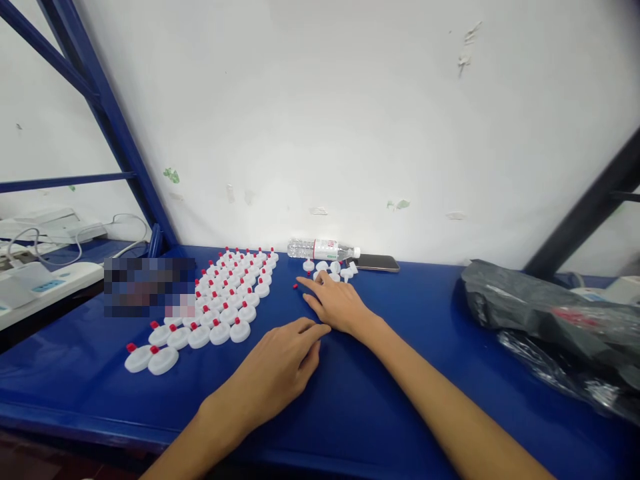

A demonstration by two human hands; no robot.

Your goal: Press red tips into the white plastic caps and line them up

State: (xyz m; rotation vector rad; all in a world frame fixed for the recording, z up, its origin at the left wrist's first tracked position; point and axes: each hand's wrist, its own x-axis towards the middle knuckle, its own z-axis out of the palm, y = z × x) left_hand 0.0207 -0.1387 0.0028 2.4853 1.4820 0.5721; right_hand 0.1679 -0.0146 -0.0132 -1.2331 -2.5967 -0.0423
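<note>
My right hand [336, 303] reaches over the blue table with its fingers spread and nothing in them. Its index fingertip is close to a small red cap [295, 287]. Just beyond its fingers lie several loose white plastic lids [334, 268], some on their sides, with another red bit [309, 274] among them. My left hand [285, 353] rests palm down nearer to me, loosely bent, thumb apart from the fingers; nothing shows in it. To its left stand many white round lids with red-tipped spouts [220, 332], set out in slanting rows.
A clear water bottle [320, 249] lies along the wall, beside a dark phone [377, 263]. Grey and black plastic bags [550, 327] cover the right side. Blue rack posts [115, 127] rise at left. A blurred patch [150, 287] hides something behind the rows.
</note>
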